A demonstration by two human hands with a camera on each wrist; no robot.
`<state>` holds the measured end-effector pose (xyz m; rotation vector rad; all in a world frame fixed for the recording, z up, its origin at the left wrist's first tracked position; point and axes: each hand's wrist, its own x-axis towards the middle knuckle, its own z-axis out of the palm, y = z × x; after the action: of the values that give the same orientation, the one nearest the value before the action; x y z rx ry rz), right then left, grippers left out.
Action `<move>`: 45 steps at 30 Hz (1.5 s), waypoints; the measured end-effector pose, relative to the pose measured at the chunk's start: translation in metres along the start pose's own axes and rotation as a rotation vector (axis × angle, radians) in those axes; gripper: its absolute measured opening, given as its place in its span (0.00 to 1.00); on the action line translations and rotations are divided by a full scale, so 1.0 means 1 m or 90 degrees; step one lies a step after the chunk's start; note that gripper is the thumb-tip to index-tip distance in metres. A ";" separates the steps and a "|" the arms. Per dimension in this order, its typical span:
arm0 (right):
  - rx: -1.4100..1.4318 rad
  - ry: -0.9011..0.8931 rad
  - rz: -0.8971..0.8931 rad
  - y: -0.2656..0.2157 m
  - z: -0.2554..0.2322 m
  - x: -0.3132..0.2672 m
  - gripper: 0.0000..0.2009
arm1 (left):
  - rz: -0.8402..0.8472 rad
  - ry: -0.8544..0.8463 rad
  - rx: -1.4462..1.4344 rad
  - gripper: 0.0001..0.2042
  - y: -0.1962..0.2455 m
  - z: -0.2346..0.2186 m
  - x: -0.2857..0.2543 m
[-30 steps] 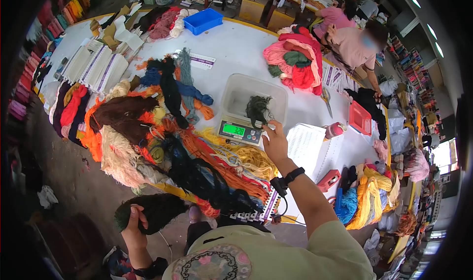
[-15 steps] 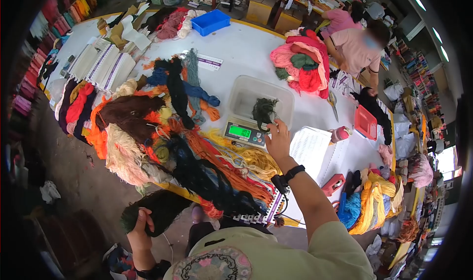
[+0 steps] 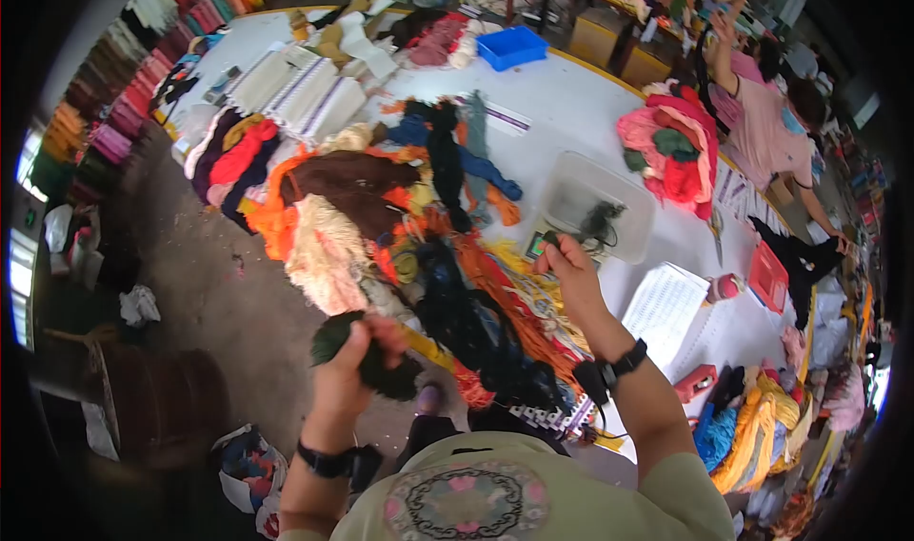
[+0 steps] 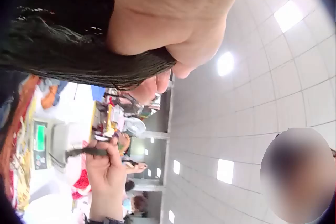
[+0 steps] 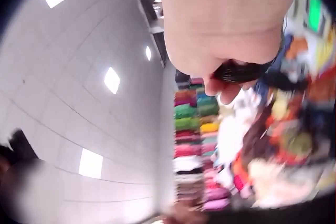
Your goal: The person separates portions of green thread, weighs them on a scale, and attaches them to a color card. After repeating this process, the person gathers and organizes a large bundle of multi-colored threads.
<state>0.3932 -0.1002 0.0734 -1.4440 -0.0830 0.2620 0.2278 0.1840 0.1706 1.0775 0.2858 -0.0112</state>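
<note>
Loosely bunched dark green yarn hank (image 3: 367, 355), left hand (image 3: 357, 370) gripping

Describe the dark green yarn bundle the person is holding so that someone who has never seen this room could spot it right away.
Start at the big white table heaped with coloured yarn. Off its near edge, above the bare floor, the left hand grips a dark green yarn bundle, its ends sticking out on both sides of the fist. Unlike the skeins lying on the table, it is held in the air.
</note>
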 end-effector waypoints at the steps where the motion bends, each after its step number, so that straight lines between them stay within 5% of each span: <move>1: 0.162 -0.072 0.052 -0.033 0.031 -0.018 0.13 | 0.025 -0.047 -0.007 0.23 0.006 0.011 0.004; 4: 0.375 -0.273 0.178 -0.088 0.089 -0.060 0.15 | 0.049 -0.182 -0.109 0.30 0.017 0.031 0.006; 7: 0.130 -0.306 0.143 -0.117 0.126 -0.091 0.12 | 0.043 -0.224 -0.065 0.35 0.020 0.033 -0.004; 10: -0.219 -0.260 -0.151 -0.112 0.145 -0.109 0.10 | 0.069 -0.275 -0.027 0.35 0.024 0.035 -0.014; 11: -0.225 -0.252 -0.155 -0.113 0.149 -0.116 0.10 | 0.056 -0.302 -0.030 0.35 0.027 0.035 -0.018; 15: -0.078 -0.186 -0.147 -0.115 0.163 -0.134 0.06 | 0.044 -0.317 -0.049 0.32 0.032 0.021 -0.026; 18: 0.056 -0.153 -0.012 -0.114 0.168 -0.145 0.07 | 0.017 -0.341 -0.072 0.31 0.040 0.019 -0.035; 25: 0.042 -0.114 0.022 -0.126 0.182 -0.166 0.07 | 0.005 -0.341 -0.108 0.27 0.041 0.008 -0.042; 31: 0.106 -0.127 0.020 -0.123 0.188 -0.178 0.07 | 0.103 -0.281 -0.044 0.13 0.034 0.006 -0.046; 36: 0.359 -0.158 0.176 -0.130 0.182 -0.184 0.04 | 0.122 -0.254 -0.029 0.11 0.030 -0.001 -0.045; 39: 0.352 -0.253 0.211 -0.123 0.139 -0.171 0.06 | 0.018 -0.290 -0.125 0.13 0.043 -0.014 -0.045; 41: 0.400 -0.053 0.182 -0.124 0.108 -0.157 0.06 | -0.023 -0.266 -0.158 0.16 0.054 -0.020 -0.044; 43: 0.182 0.134 0.115 -0.128 0.086 -0.144 0.07 | -0.144 -0.408 -0.324 0.16 0.054 -0.034 -0.037; 45: 0.077 0.160 0.096 -0.142 0.099 -0.146 0.08 | -0.176 -0.432 -0.331 0.18 0.049 -0.033 -0.038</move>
<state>0.2486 -0.0517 0.2411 -1.3535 0.2440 0.2027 0.1915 0.2311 0.2078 0.4651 -0.1769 -0.5154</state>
